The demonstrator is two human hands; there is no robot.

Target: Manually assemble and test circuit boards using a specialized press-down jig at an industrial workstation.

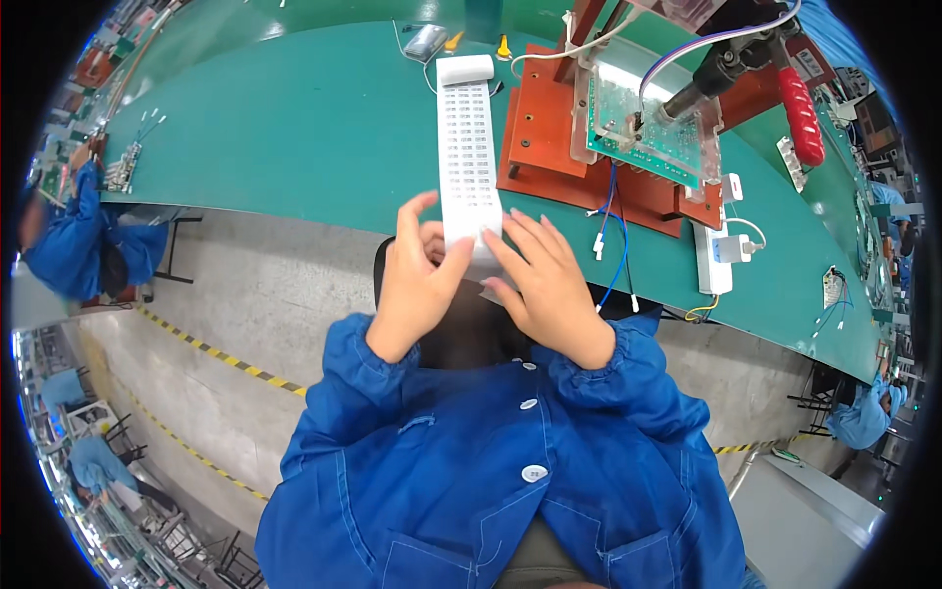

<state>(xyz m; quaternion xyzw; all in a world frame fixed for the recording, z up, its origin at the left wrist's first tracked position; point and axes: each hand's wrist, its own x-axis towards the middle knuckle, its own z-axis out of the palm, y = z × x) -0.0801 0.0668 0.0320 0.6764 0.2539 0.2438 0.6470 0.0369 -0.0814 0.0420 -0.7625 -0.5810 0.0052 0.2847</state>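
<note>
A white strip of printed labels (468, 147) runs toward me from its small roll (464, 69) on the green table. My left hand (417, 280) grips the near end of the strip at its left edge: the thumb lies on it, the index finger is raised beside it, and the other fingers are partly hidden. On the other side, my right hand (549, 285) has its fingers stretched and apart. Its index fingertip touches the strip near the end, while the thumb is lower down, apart from that fingertip. The very end of the strip is blurred between both hands.
To the right stands an orange-brown fixture (545, 147) with a green circuit board (638, 137) and a red-handled clamp (800, 118). Blue wires (616, 231) hang over the table edge beside a white power strip (713, 260). Yellow pieces (503, 47) lie behind. Co-workers sit farther off.
</note>
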